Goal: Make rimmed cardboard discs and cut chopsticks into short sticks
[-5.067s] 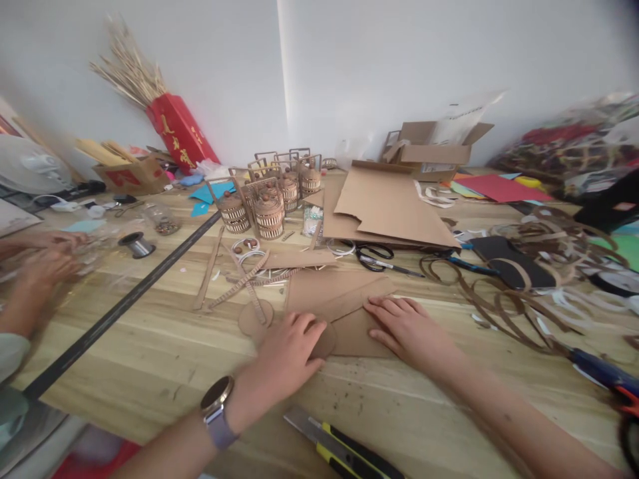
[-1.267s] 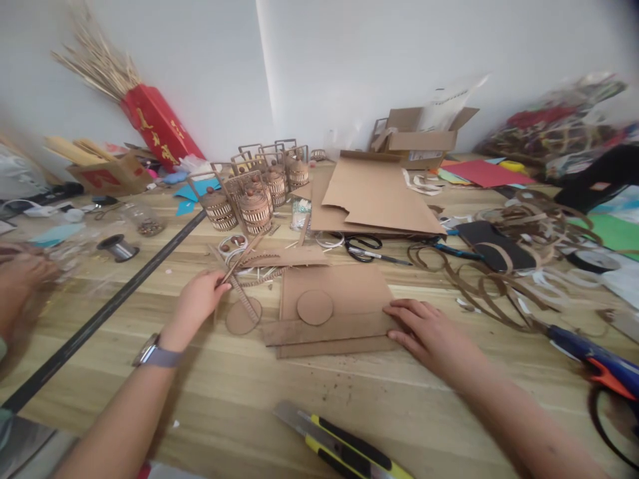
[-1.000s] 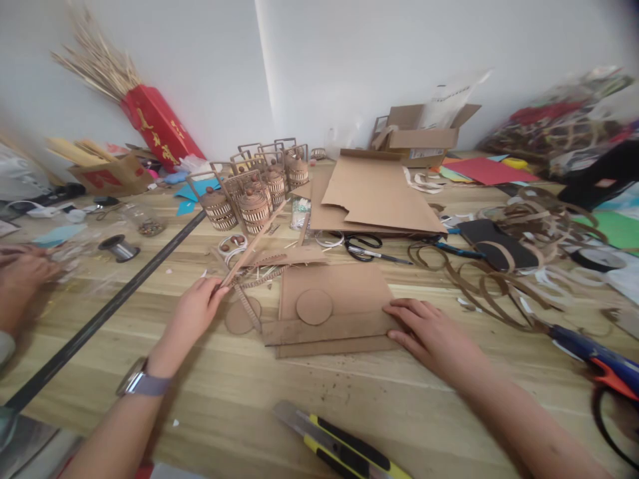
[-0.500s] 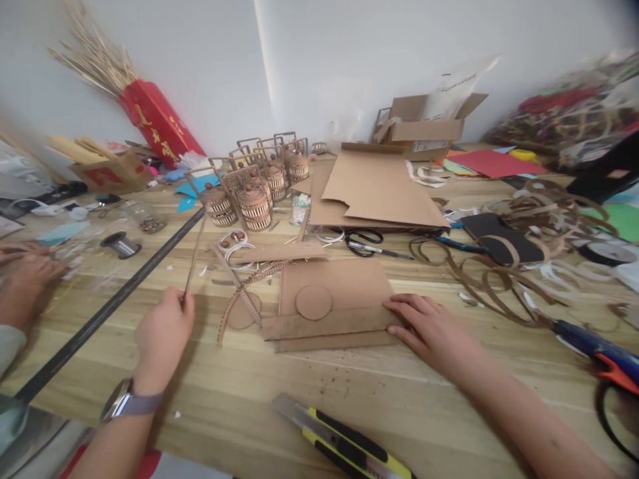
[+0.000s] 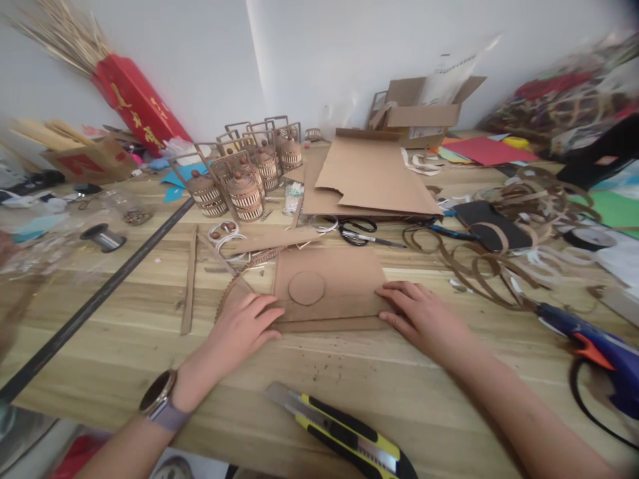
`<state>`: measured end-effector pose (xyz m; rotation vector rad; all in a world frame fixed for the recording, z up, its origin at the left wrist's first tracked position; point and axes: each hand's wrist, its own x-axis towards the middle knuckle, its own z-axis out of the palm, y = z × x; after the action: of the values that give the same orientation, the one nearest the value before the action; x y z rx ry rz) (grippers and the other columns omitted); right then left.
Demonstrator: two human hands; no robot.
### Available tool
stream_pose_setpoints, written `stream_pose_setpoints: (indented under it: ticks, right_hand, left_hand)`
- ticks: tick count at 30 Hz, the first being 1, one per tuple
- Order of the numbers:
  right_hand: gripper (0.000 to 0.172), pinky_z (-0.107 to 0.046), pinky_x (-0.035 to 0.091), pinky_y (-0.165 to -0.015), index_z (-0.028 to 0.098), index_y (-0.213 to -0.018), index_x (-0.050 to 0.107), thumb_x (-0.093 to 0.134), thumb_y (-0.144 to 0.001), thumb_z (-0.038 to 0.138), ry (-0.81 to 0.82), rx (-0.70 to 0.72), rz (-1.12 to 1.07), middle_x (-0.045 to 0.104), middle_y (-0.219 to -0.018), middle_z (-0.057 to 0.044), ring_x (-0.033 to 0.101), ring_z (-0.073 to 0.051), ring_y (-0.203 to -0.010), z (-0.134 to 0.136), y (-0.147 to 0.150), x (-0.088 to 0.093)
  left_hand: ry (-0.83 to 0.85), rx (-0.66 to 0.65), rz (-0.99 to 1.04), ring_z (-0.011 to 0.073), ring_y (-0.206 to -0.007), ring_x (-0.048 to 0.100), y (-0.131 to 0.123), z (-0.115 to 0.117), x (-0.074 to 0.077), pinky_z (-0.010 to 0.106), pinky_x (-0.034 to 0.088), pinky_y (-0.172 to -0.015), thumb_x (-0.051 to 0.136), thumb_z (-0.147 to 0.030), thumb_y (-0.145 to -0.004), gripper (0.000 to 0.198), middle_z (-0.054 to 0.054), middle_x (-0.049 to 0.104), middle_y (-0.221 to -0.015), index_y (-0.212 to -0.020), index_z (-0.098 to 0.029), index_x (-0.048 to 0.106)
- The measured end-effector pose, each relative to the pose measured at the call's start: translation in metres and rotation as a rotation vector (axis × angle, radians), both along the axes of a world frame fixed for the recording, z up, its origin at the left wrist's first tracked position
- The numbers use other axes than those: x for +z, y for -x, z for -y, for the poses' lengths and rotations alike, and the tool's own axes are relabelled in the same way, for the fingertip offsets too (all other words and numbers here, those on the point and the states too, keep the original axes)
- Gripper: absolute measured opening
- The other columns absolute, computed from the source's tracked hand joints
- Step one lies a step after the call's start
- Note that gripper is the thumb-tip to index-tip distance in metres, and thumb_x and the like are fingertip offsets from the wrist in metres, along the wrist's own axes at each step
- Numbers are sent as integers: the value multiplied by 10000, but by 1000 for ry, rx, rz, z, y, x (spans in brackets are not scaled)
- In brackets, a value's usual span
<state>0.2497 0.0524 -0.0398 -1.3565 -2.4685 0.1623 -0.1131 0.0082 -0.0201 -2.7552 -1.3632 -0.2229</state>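
My left hand (image 5: 249, 320) pinches the left end of a brown cardboard strip (image 5: 332, 309), with fingertips over it and thumb at its near edge. Gripping the right end of the same strip is my right hand (image 5: 419, 318). The strip lies across a cardboard sheet (image 5: 349, 266), close to its front edge. A round cardboard disc (image 5: 306, 288) rests on the sheet, just behind the strip. A narrow brown strip (image 5: 189, 283) lies on the table left of my left hand. Nearer to me is a yellow and black utility knife (image 5: 344, 432).
Small lidded bamboo baskets (image 5: 244, 193) with handles stand at the back. Behind the sheet are black scissors (image 5: 357, 229), a pen and larger cardboard (image 5: 374, 173). A long dark bar (image 5: 110, 286) lies left; a blue glue gun (image 5: 584, 339) and curled brown strips (image 5: 479, 266) lie right.
My left hand has let go of the narrow strip, now on the table, and moved right onto the cardboard strip's left end. My right hand keeps its place. The other person's hand has mostly left view.
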Motion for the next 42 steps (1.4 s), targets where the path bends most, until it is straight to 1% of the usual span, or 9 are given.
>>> stream_pose_setpoints:
  ticks: [6,10,14,19,23,28,32,35,42]
  right_hand:
    - [315,-474,525,-937,202,-1190,647,547,-925,341,15,-16,-8,652,-1189,-124,617,-293,-1075,0,3,5]
    - [337,-485,511,-963,193,-1222,640,521,-936,326,57,29,-3,652,-1236,-133,615,-291,-1118,0,-7,11]
    - [324,-475,509,-962,201,-1210,659,515,-937,302,102,39,-4,682,-1203,-125,623,-279,-1114,4,-17,19]
    - [351,-479,502,-971,207,-1233,653,581,-910,324,169,59,32,678,-1227,-122,617,-288,-1134,9,-20,26]
    - [360,-497,494,-970,239,-1232,656,612,-885,327,168,35,45,683,-1222,-107,615,-295,-1142,8,-20,25]
    - [375,-518,482,-975,246,-1240,653,571,-899,379,163,12,53,676,-1244,-101,609,-300,-1147,4,-23,22]
    - [385,-495,496,-968,216,-1231,663,509,-931,403,158,49,6,676,-1242,-112,610,-290,-1143,3,-26,21]
    - [381,-491,507,-958,220,-1207,680,453,-958,399,131,45,-32,693,-1210,-110,623,-285,-1116,2,-25,20]
    - [352,-493,526,-942,236,-1206,681,461,-956,349,85,31,-38,695,-1204,-106,636,-280,-1097,4,-22,16]
  left_hand:
    - [67,20,20,285,-1114,573,5,-17,7,472,490,-950,623,-305,-904,262,106,656,-1220,-1136,-197,680]
    - [133,17,-34,281,-1106,594,-7,-24,20,473,491,-953,588,-226,-917,164,97,677,-1182,-1026,-190,704]
    - [239,7,-57,275,-1092,606,-15,-32,27,454,508,-933,561,-163,-909,214,93,669,-1204,-1072,-192,696]
    - [289,29,-1,277,-1161,574,-5,-33,20,465,488,-966,543,-140,-898,329,64,640,-1284,-1162,-265,695]
    - [274,43,35,264,-1163,568,0,-31,15,453,477,-982,527,-137,-902,373,44,634,-1306,-1191,-309,689]
    - [283,38,71,248,-1155,557,-2,-30,14,424,476,-987,535,-115,-896,367,48,654,-1270,-1180,-278,699]
    - [259,35,108,246,-1154,550,-2,-28,11,433,480,-984,518,-134,-914,350,49,656,-1267,-1184,-270,696]
    - [253,13,118,253,-1148,550,0,-27,10,443,489,-970,511,-140,-918,347,55,662,-1263,-1180,-267,701]
    - [280,-2,126,241,-1140,562,4,-29,11,424,499,-963,524,-184,-923,320,37,662,-1283,-1162,-284,712]
